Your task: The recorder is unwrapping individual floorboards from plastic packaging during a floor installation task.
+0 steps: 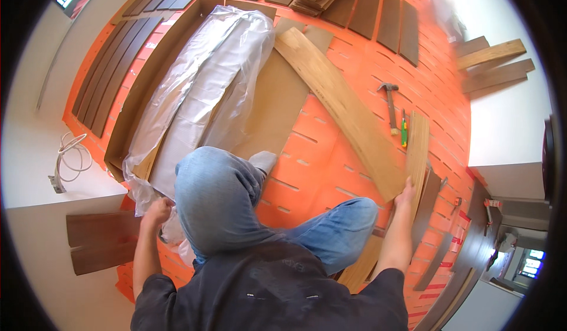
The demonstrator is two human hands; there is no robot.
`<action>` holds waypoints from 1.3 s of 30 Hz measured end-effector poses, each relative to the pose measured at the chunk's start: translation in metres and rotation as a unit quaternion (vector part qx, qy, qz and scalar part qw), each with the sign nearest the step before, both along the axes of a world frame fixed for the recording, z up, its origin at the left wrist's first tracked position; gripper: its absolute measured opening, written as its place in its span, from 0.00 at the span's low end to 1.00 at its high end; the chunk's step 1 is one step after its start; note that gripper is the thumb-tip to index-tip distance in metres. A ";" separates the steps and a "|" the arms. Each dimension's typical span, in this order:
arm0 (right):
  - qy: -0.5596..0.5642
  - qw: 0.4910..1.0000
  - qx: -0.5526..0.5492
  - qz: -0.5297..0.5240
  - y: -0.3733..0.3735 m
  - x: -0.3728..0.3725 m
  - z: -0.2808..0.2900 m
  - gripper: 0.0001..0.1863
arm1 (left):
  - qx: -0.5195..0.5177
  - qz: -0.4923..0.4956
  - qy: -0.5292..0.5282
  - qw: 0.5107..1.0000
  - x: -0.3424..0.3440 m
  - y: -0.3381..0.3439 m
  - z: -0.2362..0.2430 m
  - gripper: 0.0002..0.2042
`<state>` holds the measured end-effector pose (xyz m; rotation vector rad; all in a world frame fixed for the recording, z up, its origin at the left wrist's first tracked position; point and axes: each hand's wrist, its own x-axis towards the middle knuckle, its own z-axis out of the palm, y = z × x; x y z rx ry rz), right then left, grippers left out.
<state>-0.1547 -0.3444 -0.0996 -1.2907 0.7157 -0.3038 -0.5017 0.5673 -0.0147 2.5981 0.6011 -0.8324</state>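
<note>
A long light-brown floor plank (345, 109) slants from the cardboard toward my right knee. My right hand (405, 194) is closed at its near end, beside another plank (417, 148) standing along the right. To the left of my knee lies an opened long cardboard box (133, 103) with planks inside under clear plastic wrap (204, 65). My left hand (157, 211) is closed at the near end of the box, with the crumpled plastic in its grip; the fingertips are partly hidden.
A hammer (390, 106) and a green utility knife (404, 129) lie on the orange underlay (313, 154). Dark planks (366, 9) are spread along the far side, others (115, 77) at left. Cut pieces (493, 59) sit by the right wall. A coiled white cable (74, 154) hangs at left.
</note>
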 end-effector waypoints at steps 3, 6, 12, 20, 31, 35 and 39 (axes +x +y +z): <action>-0.073 0.987 -0.141 0.037 -0.027 0.069 0.105 0.22 | -0.048 0.037 -0.104 0.993 0.096 -0.030 0.067 0.13; -0.154 0.959 -0.228 0.066 0.006 0.096 0.196 0.18 | -0.172 0.095 -0.248 0.949 0.162 -0.037 0.097 0.14; -0.228 0.882 -0.403 0.092 0.125 -0.045 0.274 0.20 | -0.510 0.118 -0.157 0.838 0.345 -0.156 0.146 0.25; -0.399 0.749 -0.481 0.218 0.263 -0.196 0.253 0.26 | -0.633 0.245 0.000 0.734 0.471 -0.287 0.087 0.41; -0.067 0.722 -0.665 0.178 0.198 -0.269 0.210 0.29 | -0.791 0.179 -0.002 0.585 0.431 -0.312 0.096 0.19; -0.023 0.754 -0.657 0.015 0.191 -0.235 0.209 0.35 | -0.829 0.144 -0.030 0.540 0.434 -0.307 0.106 0.22; -0.018 0.998 -0.059 -0.007 0.168 -0.235 0.176 0.34 | -0.840 0.159 -0.033 0.518 0.439 -0.287 0.091 0.24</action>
